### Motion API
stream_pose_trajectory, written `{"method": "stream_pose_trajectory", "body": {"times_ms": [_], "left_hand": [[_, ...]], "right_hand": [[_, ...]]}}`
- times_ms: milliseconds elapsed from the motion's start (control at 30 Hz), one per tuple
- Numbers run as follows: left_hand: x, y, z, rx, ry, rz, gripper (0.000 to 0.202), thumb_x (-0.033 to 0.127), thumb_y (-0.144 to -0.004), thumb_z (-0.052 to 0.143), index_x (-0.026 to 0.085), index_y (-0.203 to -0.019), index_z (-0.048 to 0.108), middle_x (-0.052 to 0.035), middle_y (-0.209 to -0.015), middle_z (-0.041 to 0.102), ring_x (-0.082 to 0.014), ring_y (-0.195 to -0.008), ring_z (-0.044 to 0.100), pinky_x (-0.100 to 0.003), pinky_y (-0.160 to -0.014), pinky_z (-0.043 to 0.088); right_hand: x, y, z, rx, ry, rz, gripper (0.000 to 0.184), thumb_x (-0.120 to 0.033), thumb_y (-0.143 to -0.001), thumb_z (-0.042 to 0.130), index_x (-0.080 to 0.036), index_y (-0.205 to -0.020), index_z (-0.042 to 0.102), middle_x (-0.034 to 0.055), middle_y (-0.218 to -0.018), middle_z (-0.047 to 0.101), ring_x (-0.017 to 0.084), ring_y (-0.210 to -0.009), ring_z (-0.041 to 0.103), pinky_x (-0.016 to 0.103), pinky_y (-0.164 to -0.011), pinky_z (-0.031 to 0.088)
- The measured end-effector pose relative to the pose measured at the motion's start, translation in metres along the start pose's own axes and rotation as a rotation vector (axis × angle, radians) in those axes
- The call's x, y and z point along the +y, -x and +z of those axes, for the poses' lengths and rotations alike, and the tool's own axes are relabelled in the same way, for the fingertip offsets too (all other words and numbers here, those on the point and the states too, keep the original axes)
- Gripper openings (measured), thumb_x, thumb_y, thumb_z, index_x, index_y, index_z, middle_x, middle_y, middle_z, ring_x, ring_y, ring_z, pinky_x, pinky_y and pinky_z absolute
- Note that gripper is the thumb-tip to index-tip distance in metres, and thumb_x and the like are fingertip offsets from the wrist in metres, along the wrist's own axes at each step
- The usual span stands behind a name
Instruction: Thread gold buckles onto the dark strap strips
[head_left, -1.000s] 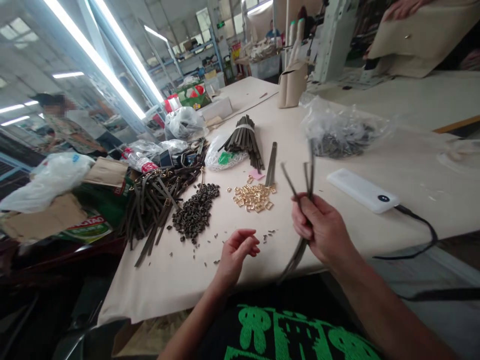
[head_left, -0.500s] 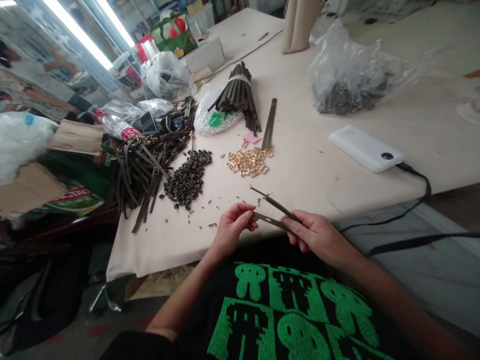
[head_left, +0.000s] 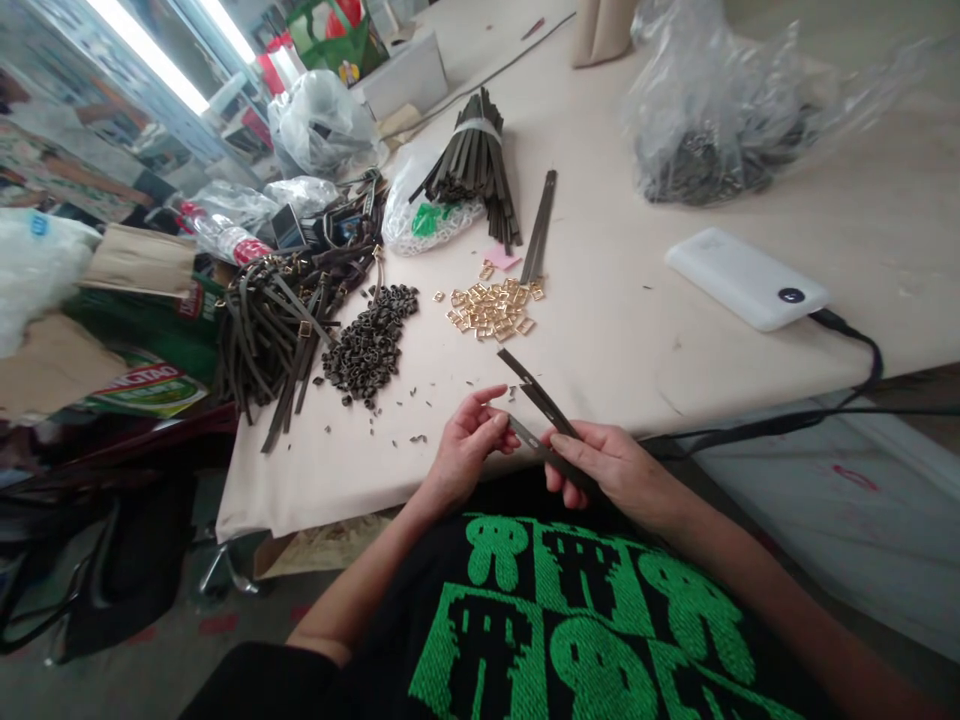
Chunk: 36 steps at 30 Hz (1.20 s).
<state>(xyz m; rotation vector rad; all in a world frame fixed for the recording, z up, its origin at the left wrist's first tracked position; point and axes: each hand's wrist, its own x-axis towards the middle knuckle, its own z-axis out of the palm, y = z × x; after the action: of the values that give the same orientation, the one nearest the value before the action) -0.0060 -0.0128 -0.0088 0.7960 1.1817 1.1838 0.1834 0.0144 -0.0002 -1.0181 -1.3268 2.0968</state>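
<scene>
Dark olive straps (head_left: 541, 396) with small slots near their ends are gripped in my right hand (head_left: 611, 462), over the table's front edge. My left hand (head_left: 465, 448) pinches the tip of one strap (head_left: 525, 434), which angles apart from the others; its far end runs into my right hand. Ahead of my hands lies a heap of gold rectangular buckles (head_left: 487, 312). Left of them is a pile of small dark strap loops (head_left: 366, 350). Two or so loose straps (head_left: 540, 222) lie behind the buckles, beside a tied bundle of straps (head_left: 469, 165).
A white power bank (head_left: 739, 278) with a black cable lies at the right, before a clear plastic bag (head_left: 697, 150) of dark pieces. Finished-looking straps with buckles (head_left: 259, 335) are heaped at the table's left edge, near a plastic bottle (head_left: 225, 232). A person stands at far left.
The straps in my right hand have fanned and turned, showing their flat slotted faces. My left hand still pinches one strap, its index finger now more extended. The camera view has shifted slightly.
</scene>
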Motion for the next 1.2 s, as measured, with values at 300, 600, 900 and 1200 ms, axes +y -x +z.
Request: {"method": "stream_pose_trajectory", "body": {"times_ms": [300, 600, 900, 1200], "left_hand": [[-0.003, -0.011, 0.004, -0.061, -0.008, 0.084, 0.048, 0.042, -0.08, 0.073, 0.016, -0.118, 0.056, 0.0017, -0.071, 0.061, -0.0115, -0.061, 0.062, -0.024, -0.059, 0.049], [0.034, -0.069, -0.053, 0.06, -0.586, 0.245, 0.023, 0.036, -0.087, 0.064, 0.015, -0.095, 0.07, -0.0043, -0.076, 0.069, -0.0143, -0.067, 0.066, -0.025, -0.062, 0.051], [0.092, -0.17, -0.134, 0.389, -1.381, 0.329, 0.012, 0.013, -0.075, 0.071, 0.019, -0.085, 0.073, -0.0067, -0.091, 0.067, -0.0221, -0.089, 0.062, -0.033, -0.084, 0.046], [0.078, -0.156, -0.116, 0.358, -1.148, 0.294, 0.01, 0.011, -0.074, 0.065, 0.019, -0.08, 0.069, -0.0039, -0.08, 0.069, -0.0199, -0.084, 0.065, -0.031, -0.082, 0.048]], "right_hand": [[0.016, -0.015, -0.006, 0.041, 0.265, -0.021, 0.046, -0.063, -0.089, 0.051, -0.019, -0.09, 0.064, -0.0038, -0.056, 0.054, 0.009, -0.039, 0.043, 0.021, -0.039, 0.031], [0.027, -0.038, -0.031, 0.327, 0.433, -0.096, 0.047, -0.062, -0.087, 0.049, -0.018, -0.087, 0.067, -0.0019, -0.055, 0.05, 0.013, -0.043, 0.043, 0.025, -0.041, 0.034], [0.022, -0.046, -0.033, 0.394, 0.588, -0.18, 0.043, -0.057, -0.088, 0.045, -0.02, -0.082, 0.067, -0.0015, -0.054, 0.05, 0.015, -0.044, 0.043, 0.027, -0.043, 0.034], [0.013, -0.044, -0.029, 0.386, 0.544, -0.182, 0.045, -0.056, -0.088, 0.045, -0.018, -0.084, 0.068, -0.0022, -0.053, 0.047, 0.015, -0.047, 0.043, 0.027, -0.047, 0.035]]}}
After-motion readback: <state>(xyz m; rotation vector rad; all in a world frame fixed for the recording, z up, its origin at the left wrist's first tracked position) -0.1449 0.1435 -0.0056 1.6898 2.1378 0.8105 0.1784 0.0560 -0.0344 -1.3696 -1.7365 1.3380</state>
